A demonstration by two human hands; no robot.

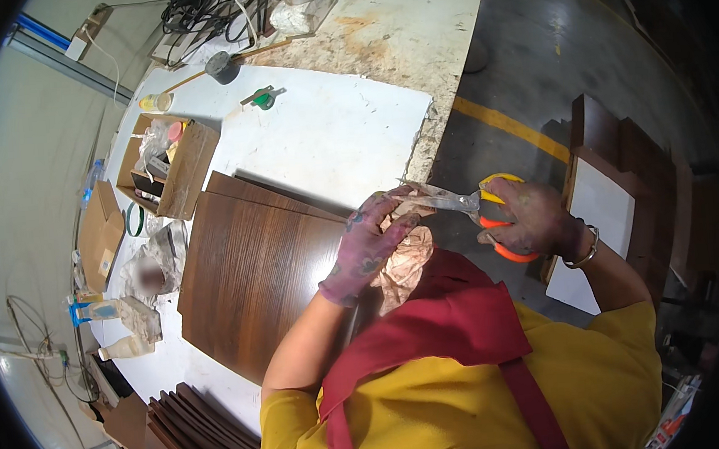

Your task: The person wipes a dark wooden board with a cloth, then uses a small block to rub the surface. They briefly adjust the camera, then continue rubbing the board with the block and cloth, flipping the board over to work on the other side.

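The stained left hand [367, 245] is closed around a crumpled tan rag [404, 265] held over the near edge of the dark brown wood-grain panel [250, 270], while the right hand [532, 216] grips the orange-and-yellow handles of metal scissors [458, 202], blades nearly together at the rag's top.

Orange-and-yellow-handled scissors [483, 207], purple-stained left hand [367, 245], crumpled tan rag [408, 263], dark brown wood-grain panel [250, 274], white counter [328, 135], mustard-yellow shirt [472, 408] under dark red apron [458, 318], yellow floor stripe [507, 126].
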